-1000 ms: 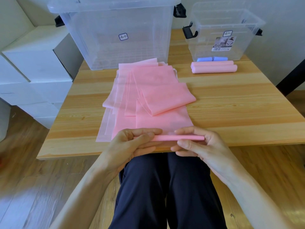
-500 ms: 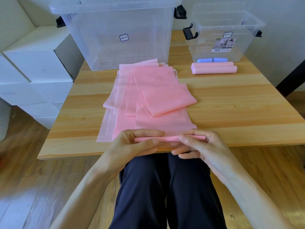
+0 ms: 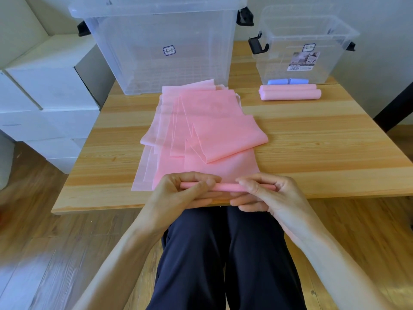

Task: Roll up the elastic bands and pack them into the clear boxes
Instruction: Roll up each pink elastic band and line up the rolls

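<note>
Since the frame 1.0 s ago the rolled end of the pink band (image 3: pixel 223 187) looks slightly thicker, and the right hand (image 3: pixel 266 193) has shifted so its thumb now lies along the top of the roll. Both hands hold that roll at the near edge of the surface (image 3: pixel 324 153): the left hand (image 3: pixel 185 193) pinches its left part between thumb and curled fingers, and the right hand grips the right part the same way, fingers tucked underneath. Beyond the roll, the unrolled length of the band (image 3: pixel 212 130) stretches toward the far side in loose folds, lying over a stack of other flat pink bands (image 3: pixel 152 162).

By my judgement the rolling has only begun, with most of this band to go. 2 finished pink rolls (image 3: pixel 290 95) lie on the surface just in front of the small clear box (image 3: pixel 301 41) at far right, which holds blue rolls (image 3: pixel 288 81). A large clear box (image 3: pixel 161 41) stands far left of it.
</note>
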The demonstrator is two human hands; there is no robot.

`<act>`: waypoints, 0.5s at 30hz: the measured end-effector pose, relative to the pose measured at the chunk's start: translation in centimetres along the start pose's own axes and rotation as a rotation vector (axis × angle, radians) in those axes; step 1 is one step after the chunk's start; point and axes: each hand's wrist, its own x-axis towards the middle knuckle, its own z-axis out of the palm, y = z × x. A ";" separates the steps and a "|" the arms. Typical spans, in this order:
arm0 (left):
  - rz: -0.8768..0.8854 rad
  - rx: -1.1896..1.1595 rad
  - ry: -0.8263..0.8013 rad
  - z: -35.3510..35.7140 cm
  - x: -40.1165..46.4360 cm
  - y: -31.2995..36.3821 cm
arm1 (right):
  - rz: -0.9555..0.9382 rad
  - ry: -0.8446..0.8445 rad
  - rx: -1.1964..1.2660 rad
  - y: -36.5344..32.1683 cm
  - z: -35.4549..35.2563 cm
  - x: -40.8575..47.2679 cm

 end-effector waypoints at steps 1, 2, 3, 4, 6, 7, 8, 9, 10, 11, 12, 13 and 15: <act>-0.002 0.006 0.000 0.0 0.0 0.0 | -0.004 0.001 0.008 0.0 0.0 0.0; -0.004 0.009 -0.002 0.0 0.0 0.0 | -0.007 0.004 0.010 0.0 0.0 0.0; -0.003 0.004 -0.004 0.0 0.0 0.0 | -0.007 0.009 0.006 0.0 0.0 0.0; -0.003 -0.008 -0.003 0.0 0.0 -0.1 | -0.006 0.014 -0.003 0.0 0.0 0.0; -0.005 -0.035 0.003 0.1 0.0 -0.1 | -0.001 0.016 -0.023 -0.1 0.1 0.0; -0.005 -0.042 0.007 0.1 -0.1 0.0 | 0.001 0.010 -0.024 -0.1 0.2 0.1; -0.003 -0.044 0.012 0.2 -0.1 0.0 | 0.002 0.000 -0.017 -0.1 0.2 0.0; -0.002 -0.043 0.020 0.1 -0.1 0.0 | -0.001 -0.013 -0.006 -0.2 0.2 0.0; -0.002 -0.044 0.026 0.1 -0.1 0.0 | -0.006 -0.024 0.000 -0.2 0.3 0.0; -0.001 -0.045 0.027 0.0 -0.1 0.0 | -0.011 -0.026 0.002 -0.1 0.3 0.0; 0.000 -0.045 0.022 0.0 -0.1 0.0 | -0.013 -0.022 -0.001 -0.1 0.3 0.0; 0.001 -0.045 0.017 0.0 -0.2 0.0 | -0.015 -0.015 -0.006 -0.1 0.3 0.0; 0.002 -0.050 0.017 0.0 -0.2 0.0 | -0.010 -0.013 -0.015 -0.1 0.4 -0.1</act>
